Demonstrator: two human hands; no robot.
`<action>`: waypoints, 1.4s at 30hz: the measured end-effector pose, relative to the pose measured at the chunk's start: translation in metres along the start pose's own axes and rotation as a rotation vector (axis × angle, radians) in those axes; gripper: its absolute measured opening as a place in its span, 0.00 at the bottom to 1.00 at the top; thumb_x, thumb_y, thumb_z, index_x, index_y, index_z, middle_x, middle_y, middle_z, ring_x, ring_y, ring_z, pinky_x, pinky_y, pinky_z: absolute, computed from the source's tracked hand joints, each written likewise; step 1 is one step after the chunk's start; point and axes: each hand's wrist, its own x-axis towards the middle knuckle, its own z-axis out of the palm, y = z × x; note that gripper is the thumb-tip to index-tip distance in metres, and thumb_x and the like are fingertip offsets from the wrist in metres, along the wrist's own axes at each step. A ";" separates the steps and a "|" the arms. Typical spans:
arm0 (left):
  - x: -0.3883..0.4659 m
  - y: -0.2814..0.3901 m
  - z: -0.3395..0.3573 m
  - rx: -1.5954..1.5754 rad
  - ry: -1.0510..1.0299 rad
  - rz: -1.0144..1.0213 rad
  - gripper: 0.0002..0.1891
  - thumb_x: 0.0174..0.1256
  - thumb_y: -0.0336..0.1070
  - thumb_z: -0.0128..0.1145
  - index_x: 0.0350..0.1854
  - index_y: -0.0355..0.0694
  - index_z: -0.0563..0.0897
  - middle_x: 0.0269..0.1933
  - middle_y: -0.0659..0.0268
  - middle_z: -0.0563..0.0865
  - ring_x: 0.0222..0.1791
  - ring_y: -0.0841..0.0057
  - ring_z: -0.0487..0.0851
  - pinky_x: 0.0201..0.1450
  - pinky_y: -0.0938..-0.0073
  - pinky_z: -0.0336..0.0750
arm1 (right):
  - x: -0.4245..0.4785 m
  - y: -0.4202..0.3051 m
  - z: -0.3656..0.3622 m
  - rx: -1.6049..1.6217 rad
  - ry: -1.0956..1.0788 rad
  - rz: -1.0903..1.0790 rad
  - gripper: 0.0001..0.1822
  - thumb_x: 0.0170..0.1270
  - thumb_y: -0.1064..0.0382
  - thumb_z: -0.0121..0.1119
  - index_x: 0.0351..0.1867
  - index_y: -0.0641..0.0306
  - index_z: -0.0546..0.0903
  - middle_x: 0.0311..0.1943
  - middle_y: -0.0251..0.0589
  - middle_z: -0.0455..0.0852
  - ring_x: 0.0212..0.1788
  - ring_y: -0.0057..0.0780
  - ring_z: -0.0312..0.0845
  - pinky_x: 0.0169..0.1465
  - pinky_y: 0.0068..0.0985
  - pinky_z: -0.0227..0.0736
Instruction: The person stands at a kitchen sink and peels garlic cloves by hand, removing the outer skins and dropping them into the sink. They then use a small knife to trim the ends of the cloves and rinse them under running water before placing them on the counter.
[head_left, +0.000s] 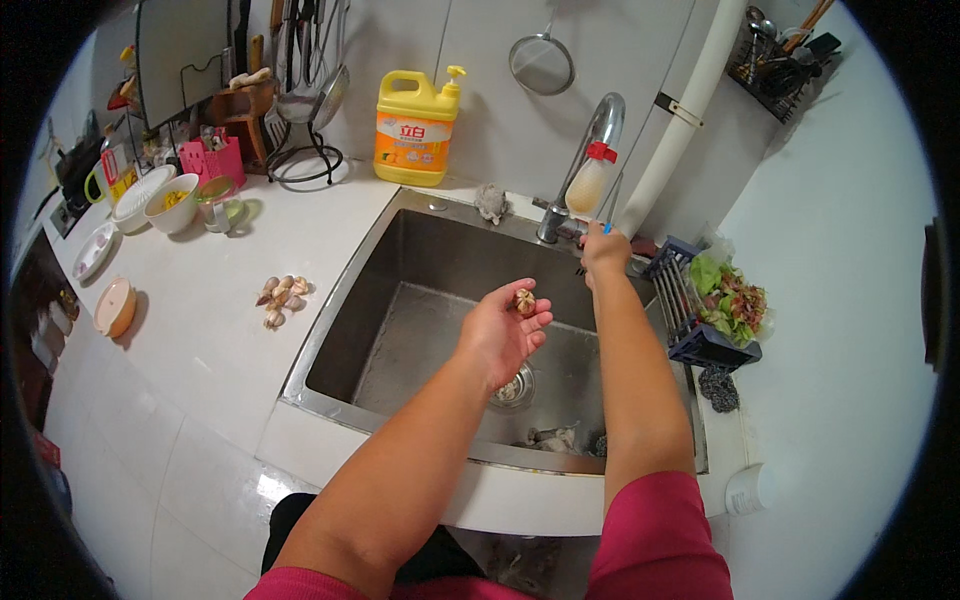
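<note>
My left hand (502, 326) is palm up over the sink (427, 330), its curled fingers holding a garlic bulb (525, 301). At the base of the chrome faucet (555, 221), my right hand (606, 251) closes around the faucet handle (616, 196), which it partly hides. A small blue piece shows by its fingers; what that belongs to is unclear. From the faucet's spout hangs a pale filter bag (586, 189) with a red clip. Loose garlic cloves (282, 298) lie in a heap on the counter to the left.
Behind the sink stand a yellow detergent jug (417, 131) and a utensil rack (304, 161). A dark rack (712, 341) with leafy scraps (731, 296) sits to the right. Bowls (172, 206), a glass mug (217, 206) and an orange cup (116, 307) occupy the left counter.
</note>
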 end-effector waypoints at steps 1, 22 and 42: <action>0.002 -0.001 -0.002 0.003 0.002 0.000 0.13 0.76 0.40 0.47 0.55 0.43 0.76 0.41 0.58 0.84 0.37 0.71 0.84 0.34 0.73 0.76 | 0.003 0.000 -0.003 -0.003 0.006 0.012 0.15 0.68 0.57 0.58 0.33 0.71 0.84 0.25 0.45 0.87 0.27 0.34 0.83 0.34 0.34 0.73; 0.017 -0.010 -0.013 0.137 0.071 0.256 0.16 0.74 0.32 0.54 0.61 0.44 0.72 0.54 0.61 0.83 0.54 0.68 0.82 0.58 0.64 0.75 | -0.165 -0.041 -0.049 0.330 -0.626 0.269 0.10 0.62 0.58 0.69 0.38 0.60 0.81 0.27 0.29 0.79 0.22 0.15 0.68 0.21 0.17 0.58; 0.074 -0.023 -0.018 -0.117 0.158 0.249 0.06 0.74 0.36 0.44 0.41 0.42 0.74 0.34 0.65 0.80 0.35 0.71 0.80 0.38 0.69 0.74 | -0.150 -0.021 -0.037 0.094 -0.411 0.037 0.16 0.65 0.51 0.68 0.32 0.63 0.83 0.24 0.31 0.81 0.25 0.16 0.73 0.26 0.22 0.67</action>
